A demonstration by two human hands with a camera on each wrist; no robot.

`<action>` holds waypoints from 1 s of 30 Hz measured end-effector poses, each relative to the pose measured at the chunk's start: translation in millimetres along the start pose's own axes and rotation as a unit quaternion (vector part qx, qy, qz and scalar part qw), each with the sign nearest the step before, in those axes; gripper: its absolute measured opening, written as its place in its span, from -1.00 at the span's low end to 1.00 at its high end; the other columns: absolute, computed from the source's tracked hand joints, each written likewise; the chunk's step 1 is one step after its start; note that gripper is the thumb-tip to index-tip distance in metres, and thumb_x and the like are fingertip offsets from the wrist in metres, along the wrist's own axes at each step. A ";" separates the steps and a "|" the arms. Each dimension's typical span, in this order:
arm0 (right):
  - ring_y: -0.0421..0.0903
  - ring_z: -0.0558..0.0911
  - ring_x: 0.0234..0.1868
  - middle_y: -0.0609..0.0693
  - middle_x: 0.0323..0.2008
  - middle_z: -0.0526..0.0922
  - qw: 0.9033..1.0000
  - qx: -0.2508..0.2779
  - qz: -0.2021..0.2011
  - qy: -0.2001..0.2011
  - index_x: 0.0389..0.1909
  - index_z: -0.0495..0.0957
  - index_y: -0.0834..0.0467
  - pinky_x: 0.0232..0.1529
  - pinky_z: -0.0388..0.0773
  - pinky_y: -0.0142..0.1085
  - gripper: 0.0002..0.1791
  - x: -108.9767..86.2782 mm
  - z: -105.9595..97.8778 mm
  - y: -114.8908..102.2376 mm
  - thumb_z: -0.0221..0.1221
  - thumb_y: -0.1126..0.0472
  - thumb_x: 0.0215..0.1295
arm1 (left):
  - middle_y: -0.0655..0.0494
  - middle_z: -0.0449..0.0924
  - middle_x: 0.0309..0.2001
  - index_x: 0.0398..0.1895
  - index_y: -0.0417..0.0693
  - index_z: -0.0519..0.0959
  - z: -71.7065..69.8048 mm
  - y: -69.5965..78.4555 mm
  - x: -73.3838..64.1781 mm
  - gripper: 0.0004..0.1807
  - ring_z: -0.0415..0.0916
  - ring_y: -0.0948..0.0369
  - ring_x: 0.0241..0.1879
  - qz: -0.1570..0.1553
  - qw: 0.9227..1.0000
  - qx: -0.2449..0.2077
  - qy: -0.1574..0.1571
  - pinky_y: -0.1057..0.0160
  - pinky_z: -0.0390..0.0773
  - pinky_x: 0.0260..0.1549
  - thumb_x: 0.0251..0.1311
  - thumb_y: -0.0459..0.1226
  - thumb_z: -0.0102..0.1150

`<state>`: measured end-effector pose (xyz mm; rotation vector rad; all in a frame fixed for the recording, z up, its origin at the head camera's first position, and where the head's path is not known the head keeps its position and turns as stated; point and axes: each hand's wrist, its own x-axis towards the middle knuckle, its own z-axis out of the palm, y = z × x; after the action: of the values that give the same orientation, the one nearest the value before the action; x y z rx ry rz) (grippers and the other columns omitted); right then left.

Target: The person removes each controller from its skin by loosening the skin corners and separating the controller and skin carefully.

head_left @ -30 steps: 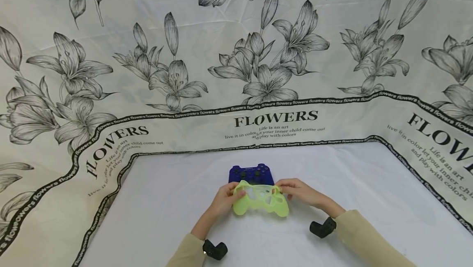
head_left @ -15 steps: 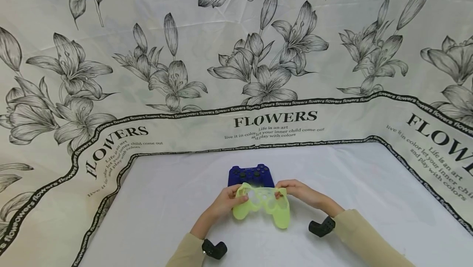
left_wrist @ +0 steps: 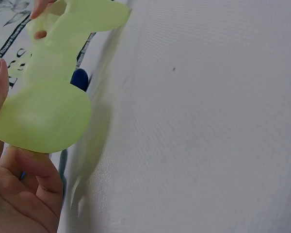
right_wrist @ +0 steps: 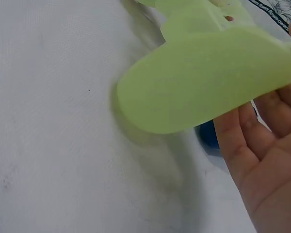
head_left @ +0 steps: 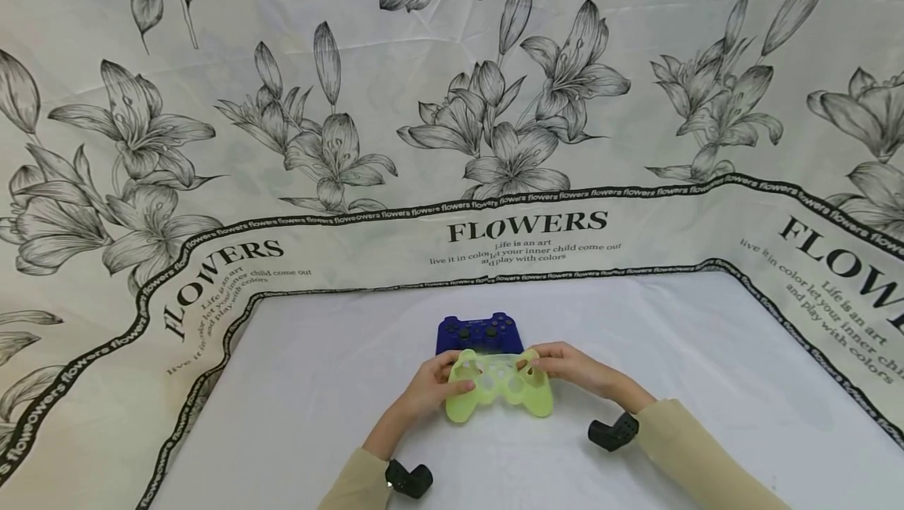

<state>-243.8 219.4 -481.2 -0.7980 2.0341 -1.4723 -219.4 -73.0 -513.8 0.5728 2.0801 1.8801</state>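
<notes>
Between both hands is a yellow-green, translucent game controller cover [head_left: 503, 384] with cut-out holes and two rounded grips. My left hand [head_left: 428, 386] pinches its left side, thumb on the front and fingers behind. At its upper right, my right hand [head_left: 568, 363] pinches the other side. In the left wrist view the cover [left_wrist: 43, 116] is raised above the white cloth, casting a shadow; in the right wrist view one rounded grip of the cover [right_wrist: 194, 82] fills the middle. Just behind it lies a blue game controller [head_left: 479, 332], its lower part hidden by the cover.
A white cloth [head_left: 339, 361] covers the table. Behind it hangs a pale curtain [head_left: 452, 133] printed with lilies and black lettering. Each wrist wears a black camera, the left wrist camera [head_left: 410, 479] and the right wrist camera [head_left: 613, 432].
The cover's right grip swung down, then came back up, and it now sits nearly level. Both hands keep hold of it, fingers shifting slightly. The blue controller stays in place.
</notes>
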 end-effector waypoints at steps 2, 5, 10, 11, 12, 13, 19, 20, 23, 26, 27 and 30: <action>-0.34 0.52 0.07 0.27 0.17 0.52 1.000 -0.016 0.006 0.015 0.09 0.46 0.42 0.09 0.50 -0.27 -0.57 0.8 0.3 -0.8 -0.09 0.13 0.49 | -0.35 0.63 -0.06 0.23 -0.36 0.35 -0.2 -0.1 -0.5 -0.45 0.62 0.35 -0.24 -0.005 1.000 0.003 0.012 0.46 0.57 -0.25 0.20 -0.35 0.25; -0.32 0.55 0.00 0.27 0.13 0.55 0.998 -0.043 0.023 0.046 0.15 0.45 0.38 0.02 0.55 -0.26 -0.54 1.4 0.3 -2.9 -0.03 0.09 0.47 | -0.34 0.64 -0.09 0.25 -0.34 0.34 -0.6 0.4 -1.2 -0.43 0.60 0.38 -0.28 -0.011 1.000 0.004 0.020 0.46 0.56 -0.28 0.20 -0.33 0.25; -0.29 0.58 -0.12 0.25 0.06 0.61 0.994 -0.057 0.045 0.076 0.22 0.38 0.41 -0.10 0.58 -0.31 -0.47 1.2 -0.6 -7.3 0.04 0.09 0.42 | -0.31 0.60 0.01 0.26 -0.34 0.33 -1.6 0.9 -1.4 -0.45 0.53 0.39 -0.28 -0.015 1.000 0.002 0.017 0.46 0.51 -0.33 0.25 -0.30 0.21; -0.29 0.59 -0.14 0.26 0.06 0.61 0.994 -0.056 0.049 0.081 0.22 0.37 0.42 -0.12 0.58 -0.33 -0.46 1.1 -0.5 -8.1 0.05 0.09 0.42 | -0.30 0.60 0.02 0.27 -0.34 0.33 -1.9 1.2 -1.6 -0.45 0.50 0.39 -0.31 -0.018 1.000 0.005 0.018 0.45 0.48 -0.37 0.27 -0.27 0.19; -0.29 0.59 -0.16 0.26 0.06 0.62 0.993 -0.054 0.052 0.086 0.23 0.37 0.43 -0.14 0.59 -0.34 -0.45 1.1 -0.6 -8.4 0.07 0.09 0.41 | -0.28 0.60 0.03 0.27 -0.32 0.33 -2.1 1.5 -1.7 -0.46 0.46 0.39 -0.34 -0.022 1.000 0.007 0.019 0.45 0.44 -0.42 0.29 -0.25 0.17; -0.30 0.59 -0.18 0.26 0.05 0.62 0.993 -0.052 0.056 0.093 0.23 0.37 0.43 -0.16 0.59 -0.35 -0.44 1.1 -0.4 -8.5 0.09 0.09 0.40 | -0.26 0.60 0.03 0.27 -0.31 0.33 -2.4 1.7 -1.9 -0.46 0.42 0.38 -0.37 -0.026 0.999 0.011 0.020 0.44 0.39 -0.46 0.31 -0.22 0.15; -0.32 0.62 -0.23 0.21 -0.05 0.69 0.986 -0.067 0.070 0.138 0.18 0.41 0.44 -0.24 0.62 -0.37 -0.44 1.1 2.4 -7.9 0.15 0.07 0.36 | -0.15 0.67 -0.09 0.25 -0.30 0.36 -2.2 2.7 -1.3 -0.46 0.29 0.33 -0.51 -0.026 0.999 0.021 0.038 0.42 0.30 -0.55 0.32 -0.15 0.13; -0.32 0.62 -0.23 0.20 -0.06 0.70 0.985 -0.071 0.069 0.143 0.17 0.42 0.44 -0.25 0.62 -0.37 -0.44 1.3 2.9 -7.8 0.15 0.07 0.36 | -0.16 0.67 -0.11 0.24 -0.31 0.37 -1.6 2.2 -0.9 -0.46 0.34 0.36 -0.50 -0.021 0.999 0.021 0.042 0.43 0.35 -0.53 0.32 -0.15 0.13; -0.29 0.62 -0.25 0.21 -0.08 0.70 0.983 -0.074 0.067 0.151 0.14 0.44 0.44 -0.27 0.62 -0.36 -0.46 2.6 4.5 -7.3 0.15 0.08 0.36 | -0.17 0.69 -0.14 0.20 -0.33 0.41 0.7 -0.9 1.2 -0.46 0.48 0.42 -0.40 -0.010 0.998 0.023 0.066 0.47 0.46 -0.42 0.29 -0.14 0.17; -0.28 0.61 -0.25 0.22 -0.07 0.69 0.984 -0.074 0.064 0.147 0.14 0.44 0.44 -0.27 0.62 -0.35 -0.47 3.7 5.0 -6.2 0.14 0.08 0.36 | -0.24 0.69 -0.14 0.15 -0.35 0.45 3.0 -5.1 3.5 -0.50 0.55 0.45 -0.29 0.010 0.995 0.038 0.094 0.50 0.52 -0.29 0.28 -0.17 0.18; -0.27 0.60 -0.26 0.22 -0.07 0.69 0.985 -0.070 0.066 0.143 0.14 0.44 0.44 -0.27 0.62 -0.34 -0.47 3.9 5.1 -6.0 0.14 0.08 0.37 | -0.25 0.69 -0.16 0.14 -0.35 0.47 3.8 -5.9 3.9 -0.52 0.55 0.45 -0.29 0.013 0.994 0.040 0.103 0.50 0.52 -0.28 0.28 -0.19 0.18; -0.27 0.59 -0.25 0.21 -0.04 0.68 0.987 -0.060 0.071 0.129 0.18 0.42 0.42 -0.25 0.62 -0.32 -0.45 3.4 4.5 -5.4 0.11 0.06 0.39 | -0.26 0.69 -0.17 0.16 -0.36 0.46 5.5 -8.0 4.4 -0.55 0.56 0.42 -0.27 0.021 0.992 0.046 0.119 0.51 0.51 -0.27 0.31 -0.24 0.14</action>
<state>-242.2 212.7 -477.5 -0.5166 2.3368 -1.4462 -221.6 -66.7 -522.2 0.4340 2.3306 1.9682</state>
